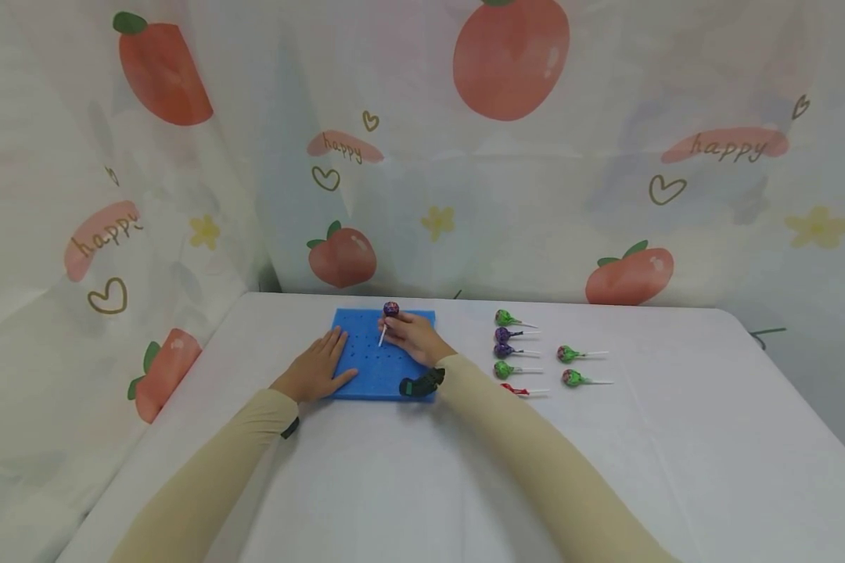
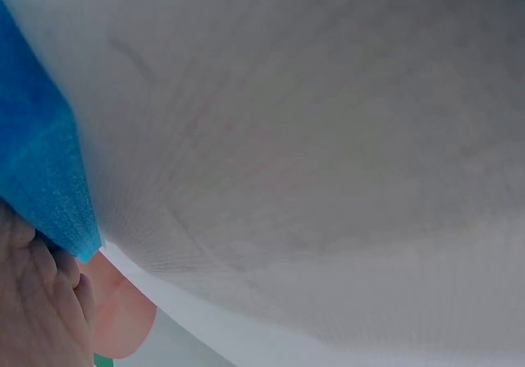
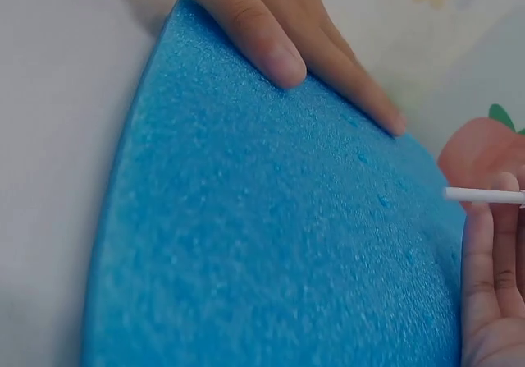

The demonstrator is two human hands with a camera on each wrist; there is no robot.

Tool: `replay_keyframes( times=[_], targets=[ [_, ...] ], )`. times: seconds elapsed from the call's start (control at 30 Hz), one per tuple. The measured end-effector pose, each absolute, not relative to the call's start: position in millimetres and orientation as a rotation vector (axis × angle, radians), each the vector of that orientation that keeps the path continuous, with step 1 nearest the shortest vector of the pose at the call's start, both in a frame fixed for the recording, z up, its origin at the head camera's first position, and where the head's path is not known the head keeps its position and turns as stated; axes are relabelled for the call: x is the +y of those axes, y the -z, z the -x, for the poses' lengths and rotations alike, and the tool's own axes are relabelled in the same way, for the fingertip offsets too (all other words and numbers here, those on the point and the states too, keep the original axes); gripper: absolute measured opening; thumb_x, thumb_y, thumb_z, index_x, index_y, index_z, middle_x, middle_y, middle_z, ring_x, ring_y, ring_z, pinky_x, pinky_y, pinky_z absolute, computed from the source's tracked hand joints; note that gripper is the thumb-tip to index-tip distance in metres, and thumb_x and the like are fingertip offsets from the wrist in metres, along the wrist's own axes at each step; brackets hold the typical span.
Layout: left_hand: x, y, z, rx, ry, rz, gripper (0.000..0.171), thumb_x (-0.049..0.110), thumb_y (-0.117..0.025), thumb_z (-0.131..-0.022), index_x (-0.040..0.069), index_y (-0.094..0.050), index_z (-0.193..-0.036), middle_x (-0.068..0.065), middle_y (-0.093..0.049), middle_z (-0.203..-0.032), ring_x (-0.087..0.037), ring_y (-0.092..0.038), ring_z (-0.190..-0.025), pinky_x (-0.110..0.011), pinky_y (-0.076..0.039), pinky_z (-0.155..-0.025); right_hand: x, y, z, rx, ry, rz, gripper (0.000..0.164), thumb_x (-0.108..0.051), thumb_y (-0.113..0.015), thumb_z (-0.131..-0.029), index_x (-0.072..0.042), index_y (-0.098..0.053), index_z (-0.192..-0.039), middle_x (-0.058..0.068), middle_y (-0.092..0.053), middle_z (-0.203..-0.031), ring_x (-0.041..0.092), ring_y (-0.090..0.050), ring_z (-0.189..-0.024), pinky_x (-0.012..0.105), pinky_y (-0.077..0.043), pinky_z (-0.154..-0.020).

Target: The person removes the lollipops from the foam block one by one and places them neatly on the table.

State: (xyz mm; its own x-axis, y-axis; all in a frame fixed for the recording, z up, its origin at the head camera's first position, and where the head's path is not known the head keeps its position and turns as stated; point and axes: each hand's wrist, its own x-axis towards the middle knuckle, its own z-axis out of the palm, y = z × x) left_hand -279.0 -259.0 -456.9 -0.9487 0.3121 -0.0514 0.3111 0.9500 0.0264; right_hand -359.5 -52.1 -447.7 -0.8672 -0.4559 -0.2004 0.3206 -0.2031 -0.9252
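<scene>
A blue foam board [image 1: 376, 385] with small holes lies on the white table. My left hand [image 1: 317, 366] rests on its left edge, fingers straight and thumb spread over the near side. Above the right part of the board, my right hand [image 1: 418, 336] pinches a lollipop [image 1: 391, 309] in a dark purple wrapper. Its candy end is up, and its white stick slants down toward the holes. In the right wrist view the tip of the lollipop stick [image 3: 469, 194] shows apart from the foam surface; the candy end is out of that view.
Right of the board lie several wrapped lollipops in two columns, sticks pointing right: green ones [image 1: 569, 354], purple ones [image 1: 502, 350] and a red one [image 1: 514, 389] near my right sleeve. A patterned curtain [image 1: 422, 180] hangs behind and left of the white table [image 1: 380, 485].
</scene>
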Motion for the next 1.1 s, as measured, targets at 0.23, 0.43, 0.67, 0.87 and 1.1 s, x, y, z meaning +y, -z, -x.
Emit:
replay_keyframes(
  times=[0.23,0.43,0.67,0.87,1.1],
  targets=[
    [-257,457,278,3.049,-0.05,-0.507,0.079,0.049,-0.042,-0.095,-0.007,-0.019,-0.147,-0.026,-0.017,-0.154,-0.039,-0.017,-0.144,-0.049,-0.021,-0.117,-36,445,361,1.709,1.961,0.128,0.037,-0.011,-0.051,-0.097,0.005,-0.051,-0.13,0.016,-0.061,-0.114,0.011,-0.062,-0.09,0.032,-0.049,-0.098],
    [-258,460,281,3.051,-0.052,-0.502,0.08,0.05,-0.041,-0.095,-0.006,-0.018,-0.147,-0.024,-0.016,-0.155,-0.037,-0.016,-0.145,-0.048,-0.02,-0.117,-16,440,364,1.862,1.82,0.196,0.033,-0.009,-0.056,-0.094,0.009,-0.057,-0.121,0.009,-0.066,-0.094,0.009,-0.064,-0.077,0.023,-0.056,-0.078],
    [-260,461,280,3.058,-0.061,-0.516,0.079,0.048,-0.043,-0.095,-0.006,-0.018,-0.147,-0.025,-0.016,-0.155,-0.038,-0.016,-0.144,-0.049,-0.021,-0.117,11,431,371,2.028,1.684,0.284,0.029,-0.014,-0.055,-0.095,0.007,-0.062,-0.113,0.006,-0.066,-0.089,0.009,-0.063,-0.077,0.024,-0.056,-0.081],
    [-261,459,278,3.056,-0.078,-0.505,0.08,0.048,-0.043,-0.095,-0.007,-0.017,-0.147,-0.025,-0.015,-0.155,-0.038,-0.014,-0.145,-0.049,-0.02,-0.117,36,421,376,2.086,1.67,0.35,0.031,-0.013,-0.053,-0.096,0.009,-0.06,-0.117,0.021,-0.065,-0.106,0.016,-0.065,-0.087,0.03,-0.054,-0.089],
    [-259,456,275,3.05,-0.083,-0.513,0.08,0.048,-0.042,-0.095,-0.008,-0.017,-0.147,-0.026,-0.015,-0.155,-0.039,-0.015,-0.145,-0.049,-0.019,-0.117,63,405,381,2.125,1.661,0.341,0.035,-0.013,-0.049,-0.098,0.011,-0.055,-0.122,0.029,-0.058,-0.119,0.026,-0.063,-0.1,0.037,-0.05,-0.097]
  ],
)
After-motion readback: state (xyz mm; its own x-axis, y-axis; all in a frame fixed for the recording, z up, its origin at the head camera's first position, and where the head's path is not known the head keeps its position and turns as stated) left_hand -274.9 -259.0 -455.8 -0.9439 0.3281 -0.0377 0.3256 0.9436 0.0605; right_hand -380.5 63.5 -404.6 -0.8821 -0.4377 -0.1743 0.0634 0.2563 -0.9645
